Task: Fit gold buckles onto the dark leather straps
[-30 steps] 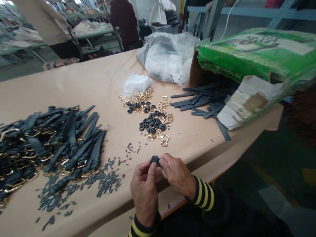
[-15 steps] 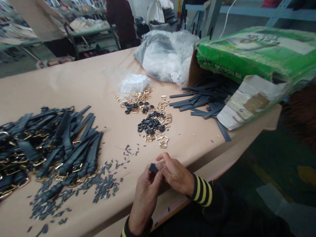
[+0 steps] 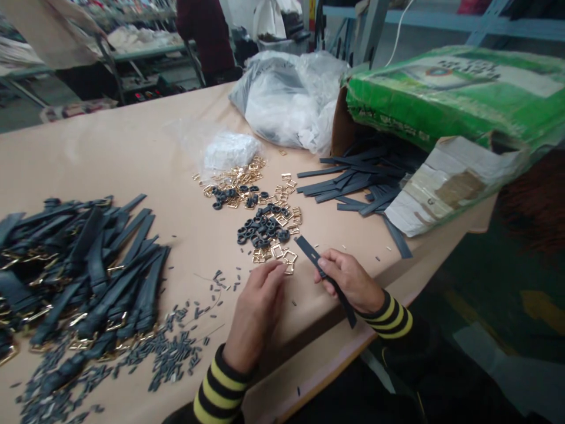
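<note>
Dark strap (image 3: 344,300), a flat strip with a small slot near its far end, lies slantwise in the right hand (image 3: 353,284) above the table edge, gripped between thumb and fingers, both ends sticking out. The left hand (image 3: 255,312) is beside it, apart from the strap, its fingers bent and their tips close to the nearest gold buckles (image 3: 290,257); they are partly hidden, so I cannot tell whether they pinch anything. Just beyond sits a heap of dark loops (image 3: 262,228). Left of the left hand, small dark bits (image 3: 172,352) are scattered beside a big pile of buckled straps (image 3: 99,265). Further off to the right, loose straps (image 3: 342,184) spill from a green box (image 3: 397,109), next to a bulging plastic bag (image 3: 286,103). All rest on the tan table (image 3: 145,153).
</note>
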The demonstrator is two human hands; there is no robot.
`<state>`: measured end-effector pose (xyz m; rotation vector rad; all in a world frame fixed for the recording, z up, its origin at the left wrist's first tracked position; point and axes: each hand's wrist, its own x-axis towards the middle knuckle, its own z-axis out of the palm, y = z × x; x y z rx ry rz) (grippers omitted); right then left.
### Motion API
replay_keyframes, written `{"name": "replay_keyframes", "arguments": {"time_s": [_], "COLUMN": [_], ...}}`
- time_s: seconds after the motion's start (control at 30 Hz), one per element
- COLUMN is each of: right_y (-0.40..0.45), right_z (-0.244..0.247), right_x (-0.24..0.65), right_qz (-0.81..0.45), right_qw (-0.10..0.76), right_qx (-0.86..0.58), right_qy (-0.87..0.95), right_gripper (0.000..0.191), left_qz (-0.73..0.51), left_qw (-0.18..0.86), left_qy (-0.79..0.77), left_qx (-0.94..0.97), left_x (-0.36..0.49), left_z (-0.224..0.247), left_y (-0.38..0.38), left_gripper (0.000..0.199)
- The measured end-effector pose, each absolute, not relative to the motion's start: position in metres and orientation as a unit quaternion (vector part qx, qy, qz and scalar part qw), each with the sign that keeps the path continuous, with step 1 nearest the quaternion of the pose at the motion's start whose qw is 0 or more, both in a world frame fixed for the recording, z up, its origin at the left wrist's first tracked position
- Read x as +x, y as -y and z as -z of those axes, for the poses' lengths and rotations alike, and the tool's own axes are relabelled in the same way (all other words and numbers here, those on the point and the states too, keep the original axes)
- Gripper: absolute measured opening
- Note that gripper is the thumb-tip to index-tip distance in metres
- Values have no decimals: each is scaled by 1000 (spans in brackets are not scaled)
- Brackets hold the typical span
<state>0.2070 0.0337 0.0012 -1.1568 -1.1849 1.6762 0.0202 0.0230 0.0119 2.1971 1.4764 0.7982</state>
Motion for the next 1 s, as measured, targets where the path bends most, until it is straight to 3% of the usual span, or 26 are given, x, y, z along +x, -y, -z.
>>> {"name": "replay_keyframes", "arguments": {"time_s": [0.13,0.23,0.53,0.67,0.87,1.0], "right_y": [-39,-39,-31,-25,-17,-13], "right_z": [1,3,0,-3,-10,-15], "right_x": [209,206,195,185,182,190], "right_qz": [-655,-655,-626,-632,-749,-791], "right_qw": [408,413,353,302,278,251], "right_qx": [-445,-436,-440,-433,-286,-239], "right_qy": [454,459,539,567,528,504], "right_gripper": [27,27,15,19,29,32], "left_qz": [-109,-114,-341,-366,-394,-412], "left_qw": [109,130,576,572,502,512], "left_qy": [-454,-468,-567,-597,-635,-636], "left_qx": [877,867,479,428,435,404], "left_x": [26,27,10,5,-2,-7], "left_z": [-14,-15,-40,-57,-66,-68], "left_y": [-44,-53,-30,-7,11,19], "left_gripper": [21,19,18,21,26,27]}}
